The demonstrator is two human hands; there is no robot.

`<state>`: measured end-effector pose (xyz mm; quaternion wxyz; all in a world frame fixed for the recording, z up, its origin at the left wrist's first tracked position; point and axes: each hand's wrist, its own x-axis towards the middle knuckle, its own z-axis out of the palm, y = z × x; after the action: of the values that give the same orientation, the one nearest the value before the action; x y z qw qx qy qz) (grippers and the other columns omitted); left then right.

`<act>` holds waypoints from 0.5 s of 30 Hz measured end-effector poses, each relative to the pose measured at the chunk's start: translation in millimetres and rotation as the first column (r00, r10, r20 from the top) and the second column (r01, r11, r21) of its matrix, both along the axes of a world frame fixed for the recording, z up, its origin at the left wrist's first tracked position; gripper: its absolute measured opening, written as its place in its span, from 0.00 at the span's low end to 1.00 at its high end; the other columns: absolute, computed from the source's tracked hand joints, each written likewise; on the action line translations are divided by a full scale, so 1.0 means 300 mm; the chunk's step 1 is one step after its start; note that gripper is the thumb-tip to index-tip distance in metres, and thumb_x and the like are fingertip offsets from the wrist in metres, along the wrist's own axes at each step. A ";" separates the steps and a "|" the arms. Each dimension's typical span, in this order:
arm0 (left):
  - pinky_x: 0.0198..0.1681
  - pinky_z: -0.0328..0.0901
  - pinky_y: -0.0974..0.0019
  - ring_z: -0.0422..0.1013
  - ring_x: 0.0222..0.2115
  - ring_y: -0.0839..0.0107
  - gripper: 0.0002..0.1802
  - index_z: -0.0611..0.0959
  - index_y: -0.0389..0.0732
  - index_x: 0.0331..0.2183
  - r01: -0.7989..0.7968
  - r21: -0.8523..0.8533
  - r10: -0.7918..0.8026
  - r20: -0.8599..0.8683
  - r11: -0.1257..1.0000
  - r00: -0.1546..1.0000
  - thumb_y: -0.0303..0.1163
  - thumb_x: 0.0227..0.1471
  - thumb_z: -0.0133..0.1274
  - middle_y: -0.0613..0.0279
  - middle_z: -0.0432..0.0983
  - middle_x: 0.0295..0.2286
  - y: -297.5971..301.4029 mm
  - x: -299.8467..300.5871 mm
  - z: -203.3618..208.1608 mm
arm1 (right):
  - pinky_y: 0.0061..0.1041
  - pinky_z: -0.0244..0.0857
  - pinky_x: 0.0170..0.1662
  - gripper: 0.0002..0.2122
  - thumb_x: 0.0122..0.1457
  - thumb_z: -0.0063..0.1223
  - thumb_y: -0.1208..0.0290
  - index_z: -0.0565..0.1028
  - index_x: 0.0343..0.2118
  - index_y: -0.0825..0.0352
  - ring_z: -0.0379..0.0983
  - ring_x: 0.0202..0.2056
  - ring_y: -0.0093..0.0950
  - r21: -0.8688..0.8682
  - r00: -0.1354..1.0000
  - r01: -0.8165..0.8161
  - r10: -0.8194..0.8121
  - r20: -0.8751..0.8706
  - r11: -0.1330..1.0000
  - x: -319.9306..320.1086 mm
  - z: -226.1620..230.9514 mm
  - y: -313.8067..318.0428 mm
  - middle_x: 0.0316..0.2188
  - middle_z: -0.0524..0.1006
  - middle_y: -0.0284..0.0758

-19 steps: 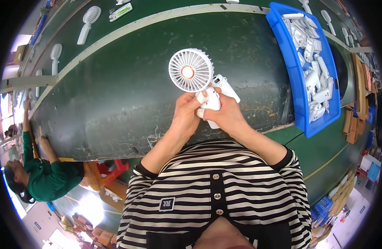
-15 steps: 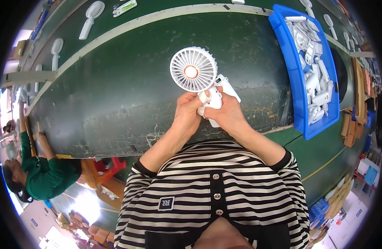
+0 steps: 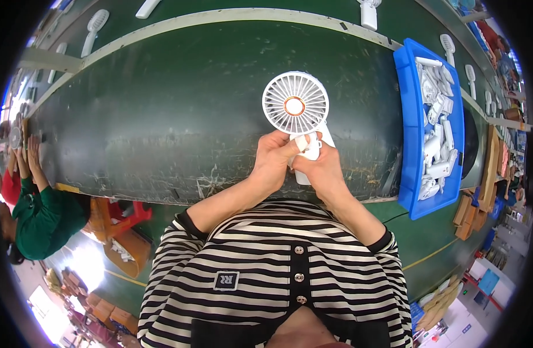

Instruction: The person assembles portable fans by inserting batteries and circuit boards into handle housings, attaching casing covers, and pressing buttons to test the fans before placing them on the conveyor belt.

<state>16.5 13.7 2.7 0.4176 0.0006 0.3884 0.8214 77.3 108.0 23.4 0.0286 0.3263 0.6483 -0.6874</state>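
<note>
A white handheld fan with a round ribbed grille and an orange ring at its hub is held upright above the dark green work surface. Both hands close around its handle. My left hand grips from the left, its covered thumb pressed on the front of the handle. My right hand wraps the handle's right side. A white piece sticks out behind the handle, mostly covered by the right hand. Another white part shows below, between the hands; whether it belongs to the fan is hidden.
On my right stands a blue bin filled with white plastic parts. Beyond a pale rail, several white fans lie on a green strip. A co-worker in green sits at the far left, near a red stool.
The fan's grille has turned to face up more squarely, and my right thumb has shifted on the handle. The view has shifted slightly; the fans beyond the rail sit in different places.
</note>
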 end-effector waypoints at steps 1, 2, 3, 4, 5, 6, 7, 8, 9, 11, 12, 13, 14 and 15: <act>0.33 0.64 0.74 0.70 0.29 0.78 0.13 0.78 0.33 0.35 -0.009 -0.001 0.009 0.005 1.000 1.000 0.30 0.47 0.53 0.61 0.76 0.31 0.002 0.002 0.000 | 0.19 0.64 0.26 0.10 0.41 0.52 0.81 0.72 0.31 0.73 0.69 0.24 0.20 -0.002 1.000 -0.005 0.005 -0.004 1.000 0.000 -0.002 0.001 0.23 0.73 0.32; 0.33 0.64 0.74 0.70 0.29 0.78 0.13 0.78 0.33 0.35 -0.015 0.002 0.015 0.005 1.000 1.000 0.30 0.47 0.53 0.61 0.76 0.31 0.000 0.003 -0.001 | 0.19 0.64 0.27 0.10 0.41 0.52 0.81 0.72 0.31 0.73 0.70 0.24 0.20 -0.005 1.000 -0.009 0.009 -0.008 1.000 0.000 -0.001 0.001 0.24 0.73 0.33; 0.33 0.64 0.74 0.70 0.30 0.78 0.13 0.78 0.33 0.36 -0.009 -0.006 0.009 0.005 1.000 1.000 0.30 0.47 0.52 0.61 0.76 0.31 -0.001 0.003 -0.003 | 0.19 0.64 0.27 0.10 0.41 0.52 0.81 0.72 0.31 0.73 0.70 0.24 0.20 -0.002 1.000 -0.014 0.014 -0.008 1.000 -0.002 0.003 0.004 0.24 0.73 0.33; 0.33 0.64 0.74 0.70 0.30 0.78 0.13 0.78 0.33 0.36 -0.003 -0.015 0.003 0.004 1.000 1.000 0.29 0.47 0.52 0.61 0.76 0.31 -0.002 0.002 -0.003 | 0.19 0.64 0.27 0.10 0.42 0.52 0.81 0.72 0.31 0.73 0.69 0.25 0.20 -0.028 1.000 -0.021 0.021 -0.002 0.999 -0.004 0.011 0.007 0.24 0.73 0.33; 0.33 0.64 0.74 0.70 0.30 0.78 0.13 0.78 0.33 0.36 -0.007 -0.013 0.007 0.003 1.000 1.000 0.29 0.47 0.52 0.61 0.76 0.31 -0.003 -0.002 0.000 | 0.19 0.64 0.27 0.10 0.42 0.53 0.80 0.72 0.32 0.73 0.69 0.25 0.20 -0.053 1.000 -0.029 0.029 0.003 0.998 -0.006 0.016 0.008 0.25 0.73 0.32; 0.34 0.65 0.73 0.70 0.31 0.77 0.13 0.78 0.33 0.36 0.005 -0.006 -0.005 0.030 1.000 1.000 0.29 0.47 0.52 0.60 0.76 0.31 -0.001 -0.014 0.004 | 0.19 0.64 0.27 0.10 0.42 0.53 0.80 0.72 0.32 0.73 0.69 0.25 0.20 -0.051 1.000 -0.027 0.027 0.000 0.998 -0.008 0.016 0.009 0.25 0.73 0.32; 0.35 0.65 0.73 0.71 0.31 0.76 0.13 0.77 0.33 0.36 0.017 0.001 -0.017 0.057 1.000 0.998 0.29 0.48 0.51 0.60 0.75 0.32 0.001 -0.025 0.009 | 0.18 0.64 0.28 0.11 0.43 0.54 0.79 0.72 0.32 0.73 0.69 0.26 0.19 0.007 1.000 -0.025 0.025 -0.011 1.000 -0.011 0.015 0.007 0.25 0.73 0.32; 0.35 0.65 0.73 0.71 0.31 0.76 0.13 0.77 0.33 0.36 0.021 0.003 -0.021 0.054 1.000 0.998 0.29 0.48 0.51 0.60 0.75 0.32 0.001 -0.036 0.015 | 0.18 0.64 0.29 0.12 0.43 0.55 0.77 0.72 0.33 0.73 0.69 0.26 0.19 0.065 0.999 -0.023 0.024 -0.023 0.998 -0.013 0.015 0.007 0.26 0.73 0.32; 0.37 0.65 0.72 0.71 0.33 0.75 0.13 0.77 0.32 0.36 0.032 0.026 -0.034 0.084 0.999 0.996 0.28 0.48 0.51 0.59 0.75 0.33 0.000 -0.043 0.022 | 0.18 0.64 0.29 0.12 0.43 0.55 0.77 0.72 0.33 0.73 0.69 0.26 0.19 0.067 1.000 -0.015 0.017 -0.023 0.998 -0.012 0.016 0.012 0.26 0.73 0.32; 0.42 0.64 0.69 0.70 0.37 0.72 0.14 0.76 0.30 0.38 0.046 0.048 -0.052 0.118 0.998 0.992 0.27 0.48 0.49 0.57 0.74 0.36 -0.001 -0.048 0.020 | 0.18 0.63 0.30 0.13 0.43 0.57 0.75 0.72 0.34 0.72 0.69 0.28 0.18 0.110 0.997 -0.048 0.054 -0.060 0.993 -0.016 0.014 0.025 0.26 0.73 0.31; 0.42 0.64 0.69 0.70 0.37 0.72 0.14 0.76 0.30 0.38 0.057 0.049 -0.062 0.116 0.997 0.991 0.27 0.48 0.49 0.57 0.74 0.36 -0.002 -0.048 0.024 | 0.18 0.63 0.30 0.13 0.43 0.57 0.75 0.72 0.34 0.72 0.69 0.28 0.18 0.111 0.997 -0.037 0.044 -0.062 0.993 -0.016 0.011 0.030 0.26 0.73 0.31; 0.43 0.63 0.68 0.70 0.38 0.71 0.14 0.75 0.30 0.39 0.045 0.047 -0.051 0.119 0.998 0.992 0.27 0.48 0.49 0.56 0.74 0.37 -0.005 -0.046 0.032 | 0.19 0.64 0.32 0.15 0.42 0.57 0.73 0.72 0.34 0.72 0.70 0.29 0.20 0.135 0.997 -0.059 0.065 -0.043 0.989 -0.015 0.006 0.034 0.27 0.74 0.32; 0.44 0.63 0.67 0.69 0.38 0.70 0.15 0.75 0.30 0.39 0.035 0.046 -0.040 0.122 0.998 0.992 0.27 0.49 0.48 0.55 0.73 0.38 -0.006 -0.046 0.036 | 0.21 0.65 0.34 0.17 0.40 0.58 0.70 0.72 0.35 0.71 0.70 0.30 0.21 0.159 0.996 -0.081 0.085 -0.022 0.984 -0.015 0.003 0.038 0.27 0.74 0.34; 0.45 0.63 0.67 0.69 0.40 0.68 0.15 0.74 0.30 0.40 0.044 0.067 -0.052 0.113 0.997 0.992 0.26 0.49 0.47 0.54 0.72 0.39 -0.009 -0.048 0.029 | 0.21 0.65 0.34 0.17 0.40 0.58 0.70 0.72 0.35 0.71 0.70 0.30 0.21 0.159 0.997 -0.071 0.076 -0.024 0.985 -0.016 0.004 0.040 0.27 0.74 0.34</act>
<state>2.2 10.9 11.3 0.4587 -0.0239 0.3370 0.8219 72.6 120.0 24.7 0.0181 0.2931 0.7127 -0.6370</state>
